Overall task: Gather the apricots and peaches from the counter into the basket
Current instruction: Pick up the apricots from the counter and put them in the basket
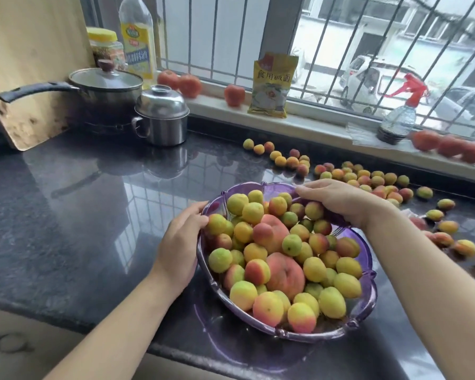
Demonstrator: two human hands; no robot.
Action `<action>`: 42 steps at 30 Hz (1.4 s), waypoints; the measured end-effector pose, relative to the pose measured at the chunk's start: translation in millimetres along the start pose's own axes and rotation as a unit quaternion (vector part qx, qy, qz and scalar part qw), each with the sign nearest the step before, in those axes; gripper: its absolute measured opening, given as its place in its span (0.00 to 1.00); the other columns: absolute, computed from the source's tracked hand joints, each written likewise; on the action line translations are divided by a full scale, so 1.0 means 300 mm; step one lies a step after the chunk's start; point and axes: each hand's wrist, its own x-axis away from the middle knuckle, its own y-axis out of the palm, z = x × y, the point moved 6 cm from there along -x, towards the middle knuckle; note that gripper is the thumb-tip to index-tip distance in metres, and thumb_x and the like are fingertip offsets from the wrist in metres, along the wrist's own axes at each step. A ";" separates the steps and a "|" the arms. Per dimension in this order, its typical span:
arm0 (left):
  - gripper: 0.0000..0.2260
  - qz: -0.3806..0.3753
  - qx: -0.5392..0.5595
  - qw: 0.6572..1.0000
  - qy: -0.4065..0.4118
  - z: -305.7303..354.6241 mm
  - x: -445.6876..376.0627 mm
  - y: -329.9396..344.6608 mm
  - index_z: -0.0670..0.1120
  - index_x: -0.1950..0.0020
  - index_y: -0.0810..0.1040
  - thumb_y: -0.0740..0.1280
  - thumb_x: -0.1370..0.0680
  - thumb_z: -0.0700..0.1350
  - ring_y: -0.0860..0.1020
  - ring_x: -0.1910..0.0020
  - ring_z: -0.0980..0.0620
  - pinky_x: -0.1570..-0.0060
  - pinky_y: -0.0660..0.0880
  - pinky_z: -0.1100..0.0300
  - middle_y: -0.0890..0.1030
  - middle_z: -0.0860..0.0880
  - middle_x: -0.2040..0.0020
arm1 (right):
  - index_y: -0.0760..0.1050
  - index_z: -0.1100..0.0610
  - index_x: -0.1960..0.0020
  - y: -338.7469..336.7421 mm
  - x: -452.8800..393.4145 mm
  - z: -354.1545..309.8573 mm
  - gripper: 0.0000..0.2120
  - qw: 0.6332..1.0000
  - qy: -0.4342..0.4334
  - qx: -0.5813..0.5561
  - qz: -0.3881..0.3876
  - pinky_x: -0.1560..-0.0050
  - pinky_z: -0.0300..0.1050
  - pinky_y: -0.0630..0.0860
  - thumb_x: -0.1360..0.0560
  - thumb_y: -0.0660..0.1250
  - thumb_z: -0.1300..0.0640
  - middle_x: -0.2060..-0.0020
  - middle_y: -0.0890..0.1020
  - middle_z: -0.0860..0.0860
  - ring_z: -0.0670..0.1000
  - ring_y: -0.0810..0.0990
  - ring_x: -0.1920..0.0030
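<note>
A purple translucent basket [366,311] sits on the dark counter, piled with several yellow-green and red apricots [314,268] and two larger peaches [285,274]. My left hand [180,242] holds the basket's left rim, fingers curled over the edge. My right hand [337,200] grips the far right rim, fingers bent over the fruit there. Many loose apricots [368,179] lie scattered on the counter behind and to the right of the basket, along the window sill.
A lidded saucepan [104,91] and a steel pot [162,116] stand at the back left beside a wooden board [30,67]. On the sill are tomatoes [188,85], a yellow packet [272,86] and a spray bottle [398,116]. The counter's front edge runs below the basket.
</note>
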 end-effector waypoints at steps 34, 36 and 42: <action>0.27 -0.151 0.260 0.935 -0.189 0.060 -0.445 -0.227 0.41 0.24 0.75 0.58 0.23 0.47 0.81 0.34 0.34 0.39 0.79 0.34 0.80 0.34 0.31 | 0.73 0.48 0.29 0.066 -0.881 -0.338 0.19 0.806 -0.109 0.546 0.200 0.40 0.52 0.69 0.20 0.62 0.56 0.36 0.75 0.56 0.60 0.75 0.37; 0.28 -0.152 0.260 0.935 -0.189 0.063 -0.447 -0.225 0.40 0.24 0.75 0.58 0.24 0.47 0.84 0.39 0.34 0.43 0.82 0.37 0.81 0.34 0.32 | 0.74 0.49 0.30 0.072 -0.859 -0.350 0.17 0.813 -0.128 0.527 0.211 0.39 0.51 0.68 0.19 0.62 0.53 0.38 0.76 0.55 0.59 0.75 0.37; 0.28 -0.140 0.240 0.944 -0.180 0.071 -0.433 -0.217 0.39 0.25 0.76 0.59 0.23 0.47 0.86 0.46 0.36 0.53 0.85 0.43 0.84 0.35 0.37 | 0.79 0.50 0.36 0.085 -0.605 -0.450 0.15 0.892 -0.250 0.289 0.243 0.41 0.50 0.75 0.22 0.70 0.54 0.42 0.77 0.50 0.52 0.79 0.47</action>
